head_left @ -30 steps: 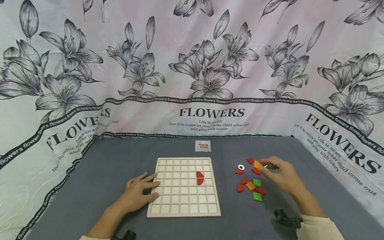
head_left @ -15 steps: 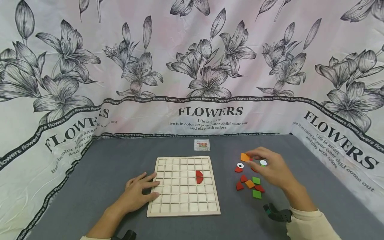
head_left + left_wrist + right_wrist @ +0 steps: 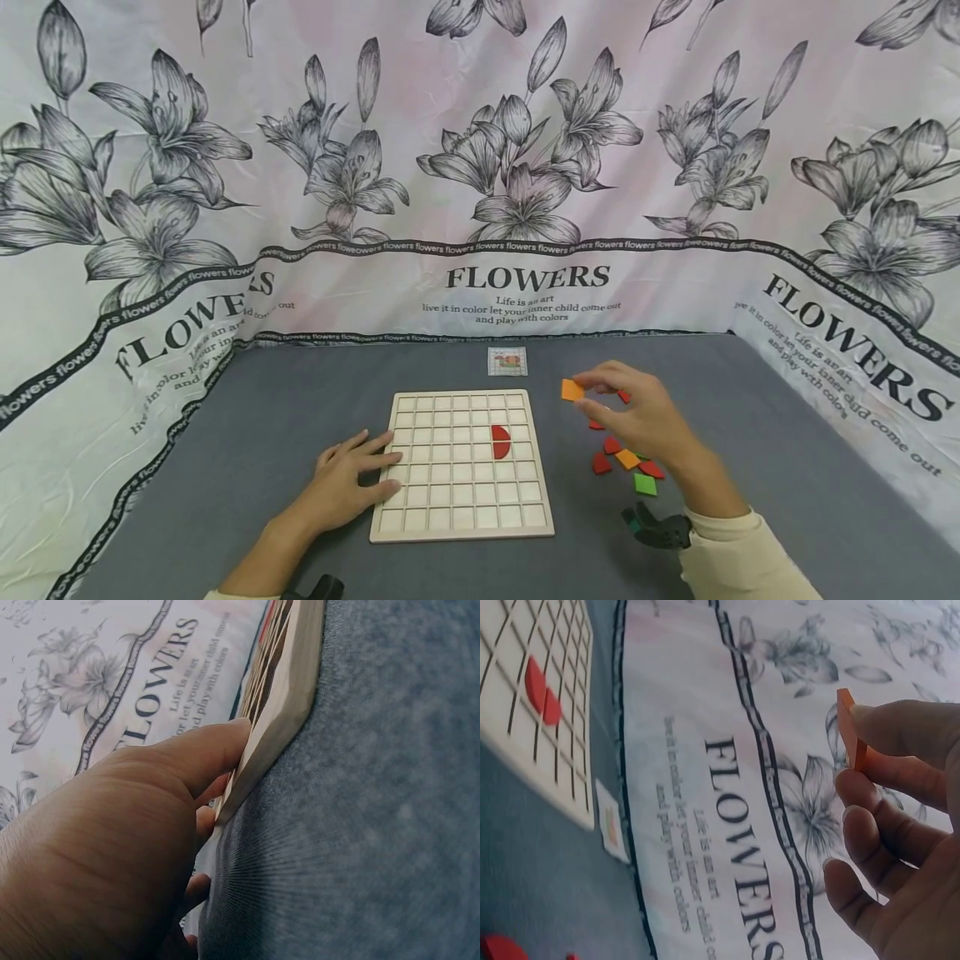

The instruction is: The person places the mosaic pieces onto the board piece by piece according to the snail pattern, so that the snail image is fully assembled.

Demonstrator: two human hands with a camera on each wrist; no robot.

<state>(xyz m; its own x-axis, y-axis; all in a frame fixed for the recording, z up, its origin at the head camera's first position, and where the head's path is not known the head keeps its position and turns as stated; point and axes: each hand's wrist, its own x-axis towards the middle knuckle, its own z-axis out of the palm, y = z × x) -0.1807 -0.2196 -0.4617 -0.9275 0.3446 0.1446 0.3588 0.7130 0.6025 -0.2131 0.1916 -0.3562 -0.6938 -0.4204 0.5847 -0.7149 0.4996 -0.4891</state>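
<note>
Between thumb and fingertips my right hand [image 3: 637, 412] pinches an orange square tile [image 3: 572, 390], lifted above the table to the right of the board. The right wrist view shows the same tile [image 3: 849, 729] edge-on in the grip. A wooden grid board [image 3: 457, 496] lies flat, with two red quarter-round pieces [image 3: 500, 442] forming a half disc in its right part. At the board's left edge rests my left hand [image 3: 341, 485], fingers spread and relaxed. Up close, the left thumb [image 3: 217, 746] touches the wooden rim [image 3: 289, 697].
Loose red pieces [image 3: 602, 463], an orange tile [image 3: 627, 459] and a green tile [image 3: 646, 484] lie right of the board, partly under my right hand. Behind the board is a small picture card [image 3: 507, 362]. A flowered cloth [image 3: 525, 292] hangs along the back.
My right hand has carried the orange tile leftward from the loose pieces toward the board. The left hand stays at the board's edge.
</note>
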